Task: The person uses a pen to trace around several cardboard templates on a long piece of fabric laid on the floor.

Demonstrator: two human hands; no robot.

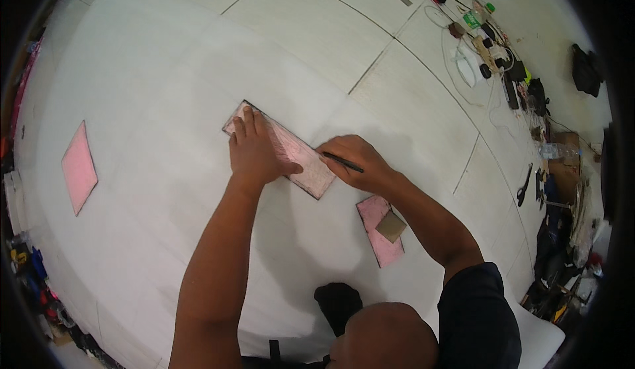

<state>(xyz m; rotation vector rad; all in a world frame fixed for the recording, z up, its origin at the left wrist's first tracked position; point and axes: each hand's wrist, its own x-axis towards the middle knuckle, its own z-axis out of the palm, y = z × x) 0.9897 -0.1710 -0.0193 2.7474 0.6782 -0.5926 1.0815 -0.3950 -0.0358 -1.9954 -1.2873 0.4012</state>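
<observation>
A pink rectangular piece with dark edges (316, 176) lies slantwise on a thin white sheet (152, 71) spread over the floor. My left hand (256, 150) presses it down, fingers stretched over its upper left end and thumb out toward its middle. At the piece's right end, my right hand (360, 164) grips a slim black pen (344, 162); the tip is hidden by the fingers, close to the long upper edge. Below that hand lies a smaller pink piece (380, 240) with a small brown square (391, 227) resting on it.
Farther left on the sheet lies a pink, pointed-ended piece (79, 167). Pale floor tiles (430, 84) show beyond the sheet. Along the right wall are cables, a green-labelled bottle (473, 18), scissors (524, 185) and a cardboard box (565, 170). Assorted tools (33, 263) crowd the left edge.
</observation>
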